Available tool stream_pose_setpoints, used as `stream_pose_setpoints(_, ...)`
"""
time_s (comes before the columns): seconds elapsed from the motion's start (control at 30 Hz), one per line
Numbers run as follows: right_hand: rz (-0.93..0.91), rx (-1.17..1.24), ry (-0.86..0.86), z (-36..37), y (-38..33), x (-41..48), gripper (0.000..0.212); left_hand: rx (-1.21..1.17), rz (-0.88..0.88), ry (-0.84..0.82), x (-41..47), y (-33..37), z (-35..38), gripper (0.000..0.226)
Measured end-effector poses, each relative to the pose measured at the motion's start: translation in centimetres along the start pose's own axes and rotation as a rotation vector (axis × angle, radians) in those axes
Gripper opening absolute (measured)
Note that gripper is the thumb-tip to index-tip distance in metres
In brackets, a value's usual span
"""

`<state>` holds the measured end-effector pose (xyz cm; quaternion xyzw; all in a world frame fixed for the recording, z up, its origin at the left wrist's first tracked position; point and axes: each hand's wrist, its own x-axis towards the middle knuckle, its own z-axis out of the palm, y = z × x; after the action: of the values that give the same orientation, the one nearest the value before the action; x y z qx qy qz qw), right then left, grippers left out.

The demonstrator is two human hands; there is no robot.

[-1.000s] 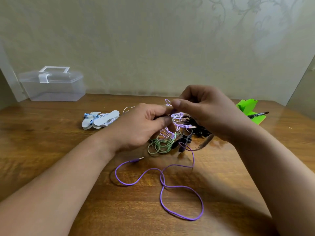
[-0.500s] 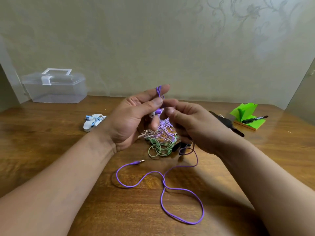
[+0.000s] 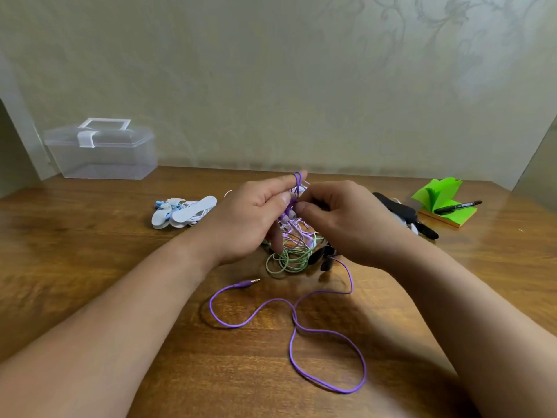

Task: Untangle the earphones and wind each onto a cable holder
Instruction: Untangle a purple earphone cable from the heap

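Glossy brown wood table [image 3: 90,282], pale patterned wall behind. Step in hand looks like untangling, no winding yet. Left hand [image 3: 253,218] has thin purple cable [image 3: 294,318] looped over its index finger & pinches it w/ thumb. Right hand [image 3: 343,221], fingers curled, pinches same cable by the 2 small rounded earbuds [image 3: 287,217]. Rest trails limp over table to a metal jack [image 3: 251,282]. Next move, I think: ease buds gently out of tangle [image 3: 297,254] of green & white wires, then take a flat white holder [image 3: 194,210].

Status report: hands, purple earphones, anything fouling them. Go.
Left hand holds purple earphones, cable looped over forefinger. Right hand pinches same cable by the earbuds. Plug end lies slack on table. Green earphones and black earphones tangled underneath, in the way.
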<state>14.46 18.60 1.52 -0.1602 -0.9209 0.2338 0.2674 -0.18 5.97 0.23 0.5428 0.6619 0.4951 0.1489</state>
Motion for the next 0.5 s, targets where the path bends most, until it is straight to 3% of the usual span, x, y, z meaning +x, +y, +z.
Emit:
stream_pose_setpoints(0.23, -0.008, -0.006, 0.047, -0.8, -0.3, 0.0, 0.016, 0.009, 0.041, 0.004, -0.3, 0.9, 0.0, 0.041)
stream_pose_setpoints(0.33, -0.016, 0.008, 0.079, -1.2, -0.4, -0.1, 0.012, -0.101, 0.047, -0.016, -0.6, 1.3, 0.3, 0.039)
stream_pose_setpoints(0.5, -0.064, 0.182, 0.062, -2.0, -0.6, -0.3, 0.007, -0.055, 0.072, -0.009, -0.5, 1.3, 0.3, 0.031)
